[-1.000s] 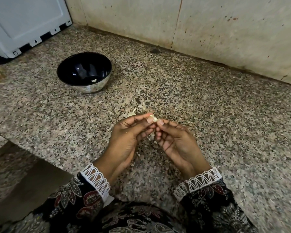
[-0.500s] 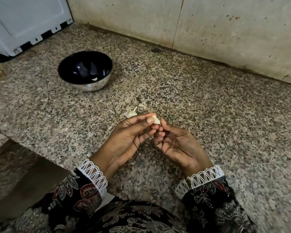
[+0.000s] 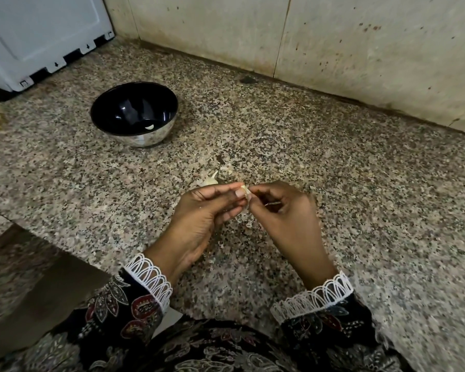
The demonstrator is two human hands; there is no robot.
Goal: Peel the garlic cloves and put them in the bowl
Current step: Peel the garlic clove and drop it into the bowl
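My left hand point(image 3: 204, 210) pinches a small pale garlic clove point(image 3: 246, 192) between thumb and fingertips, over the granite counter. My right hand point(image 3: 285, 213) meets it from the right, its fingertips pinching the clove's skin. A black bowl point(image 3: 113, 98) with a shiny steel outside stands at the back left, and one peeled clove point(image 3: 149, 127) lies inside it. An unpeeled garlic clove point(image 3: 210, 180) lies on the counter just beyond my left hand.
Bits of garlic skin point(image 3: 226, 169) lie scattered on the speckled granite counter point(image 3: 360, 197) beyond and under my hands. A white appliance point(image 3: 38, 36) stands at the back left. The tiled wall point(image 3: 333, 44) closes the back. The counter's edge drops off at the lower left.
Both hands have stayed together on the clove. My right hand has turned from palm-up to knuckles-up, its fingers curling in at the clove.
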